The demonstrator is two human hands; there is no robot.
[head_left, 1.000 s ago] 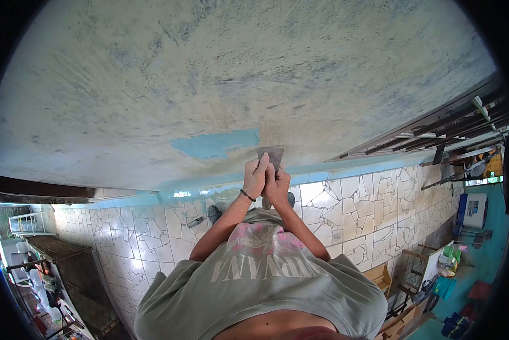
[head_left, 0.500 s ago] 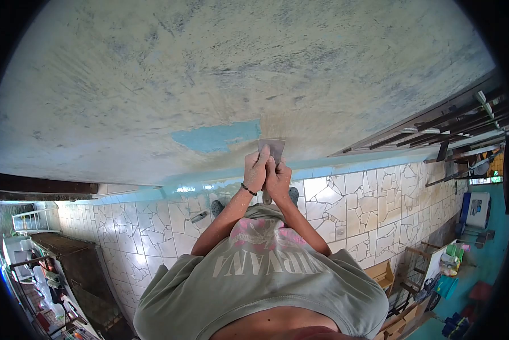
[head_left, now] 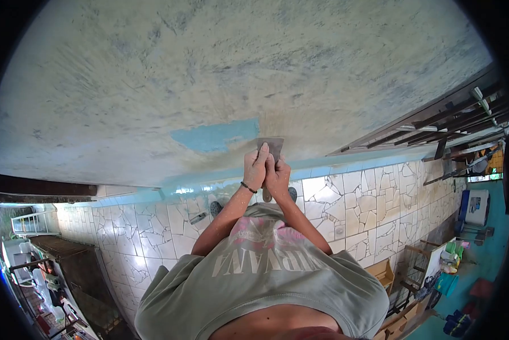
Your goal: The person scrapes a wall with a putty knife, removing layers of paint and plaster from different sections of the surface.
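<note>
A putty knife (head_left: pixel 275 145) has its wide grey blade against the wall (head_left: pixel 300 73), and the end of its handle shows below my hands. My left hand (head_left: pixel 255 169), with a dark beaded bracelet at the wrist, is closed on it, thumb laid up along the blade. My right hand (head_left: pixel 278 179) is wrapped round it as well, pressed against the left. Just left of the blade is a bare light-blue patch (head_left: pixel 217 135) with ragged edges. Around it the wall has a patchy, pale grey-beige coat with dark marks.
Broken-tile flooring (head_left: pixel 345 198) lies below, with a small object (head_left: pixel 198 218) on it left of my feet. A slatted dark frame (head_left: pixel 436 127) is at the right. Wooden furniture (head_left: pixel 382 275) and a teal container (head_left: pixel 446 284) stand lower right; a dark cabinet (head_left: pixel 79 277) is lower left.
The putty knife and both hands have shifted very slightly against the wall. The blue patch looks the same, and both hands keep their hold.
</note>
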